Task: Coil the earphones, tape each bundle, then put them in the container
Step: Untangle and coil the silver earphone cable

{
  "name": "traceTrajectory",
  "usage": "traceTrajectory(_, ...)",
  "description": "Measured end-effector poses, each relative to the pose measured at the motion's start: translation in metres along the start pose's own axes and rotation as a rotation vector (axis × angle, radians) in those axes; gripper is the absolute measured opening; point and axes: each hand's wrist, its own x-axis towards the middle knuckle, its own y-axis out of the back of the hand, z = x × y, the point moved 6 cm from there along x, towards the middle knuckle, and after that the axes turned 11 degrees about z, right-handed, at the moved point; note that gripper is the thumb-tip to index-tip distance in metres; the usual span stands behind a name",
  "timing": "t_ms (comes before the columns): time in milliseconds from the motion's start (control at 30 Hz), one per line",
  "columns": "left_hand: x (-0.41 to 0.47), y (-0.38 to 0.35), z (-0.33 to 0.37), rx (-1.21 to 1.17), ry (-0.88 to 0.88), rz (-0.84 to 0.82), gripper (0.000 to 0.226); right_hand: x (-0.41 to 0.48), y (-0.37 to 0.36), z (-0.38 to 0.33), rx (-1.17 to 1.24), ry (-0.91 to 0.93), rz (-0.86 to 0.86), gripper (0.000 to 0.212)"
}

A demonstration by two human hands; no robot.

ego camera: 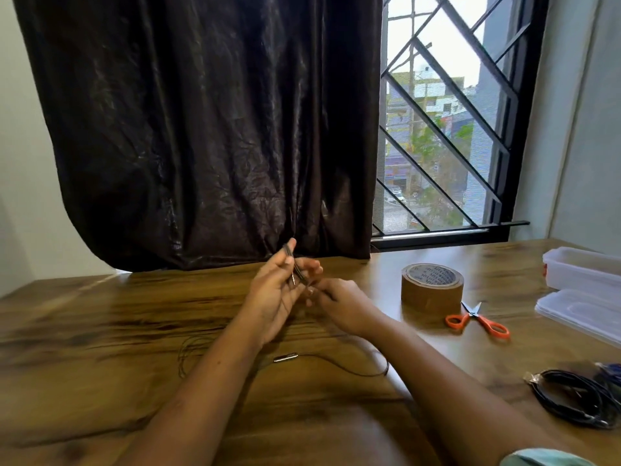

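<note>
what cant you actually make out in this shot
- Head view: the earphone cable between the left hand and right hand is motion-blurred; coil count unreadable.
- Container and its lid: cut off by the right edge.
- Black cable bundle: partly cropped; taped or not, unclear.

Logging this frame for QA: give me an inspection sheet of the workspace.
Surface: brown wood-grain table.
Job's things: thin black earphone cable trailing loose on the table, its upper end in both hands; brown packing tape roll; clear plastic container, its clear lid lying beside it.
Clutter: orange-handled scissors; black cable bundle at the right edge.
Grippers: left hand and right hand both pinch the cable.
Cables: as above.
Surroundings: dark curtain; barred window.
</note>
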Motion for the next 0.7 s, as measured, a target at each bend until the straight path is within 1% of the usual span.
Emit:
traceTrajectory(33, 0.001, 0.003, 0.001, 0.016, -0.024, 0.035, 0.041, -0.002, -0.006, -0.008, 0.005, 0.031, -0.041, 0.022)
traceTrajectory(100, 0.003, 0.007, 0.003, 0.123, -0.091, 0.095, 0.042, -0.005, -0.017, -0.018, -0.022, 0.087, -0.119, 0.022)
traceTrajectory(200, 0.007, 0.017, 0.011, 0.452, -0.246, 0.185, 0.037, -0.009, -0.023, -0.025, -0.076, 0.128, -0.196, 0.028)
traceTrajectory(233, 0.009, 0.021, 0.013, 0.557, -0.286, 0.205, 0.037, -0.009, -0.022, -0.026, -0.079, 0.136, -0.199, 0.029)
traceTrajectory(300, 0.013, 0.030, 0.014, 0.838, -0.352, 0.210, 0.045, -0.007, -0.013, -0.028, -0.077, 0.152, -0.162, 0.026)
traceTrajectory(333, 0.014, 0.033, 0.012, 0.986, -0.362, 0.186, 0.048, -0.004, -0.006, -0.028, -0.074, 0.167, -0.116, 0.024)
traceTrajectory(367, 0.015, 0.035, 0.006, 1.078, -0.337, 0.136, 0.048, -0.002, 0.002, -0.028, -0.064, 0.187, -0.054, 0.020)
traceTrajectory(400, 0.014, 0.034, -0.001, 1.083, -0.255, 0.061, 0.045, 0.000, 0.010, -0.028, -0.045, 0.202, 0.016, 0.017)
traceTrajectory(467, 0.008, 0.024, -0.016, 0.923, -0.054, -0.140, 0.034, 0.002, 0.027, -0.024, 0.016, 0.205, 0.165, 0.013)
traceTrajectory(500, 0.005, 0.019, -0.019, 0.842, 0.006, -0.194, 0.031, 0.002, 0.034, -0.020, 0.043, 0.186, 0.236, 0.013)
traceTrajectory(600, -0.003, 0.008, -0.017, 0.582, 0.121, -0.256, 0.034, 0.003, 0.051, -0.006, 0.067, 0.081, 0.425, 0.025)
traceTrajectory(667, -0.006, 0.005, -0.013, 0.388, 0.182, -0.274, 0.036, 0.003, 0.056, 0.000, 0.075, 0.017, 0.506, 0.033)
traceTrajectory(700, -0.008, 0.005, -0.011, 0.332, 0.197, -0.285, 0.036, 0.003, 0.057, 0.002, 0.085, -0.003, 0.525, 0.034)
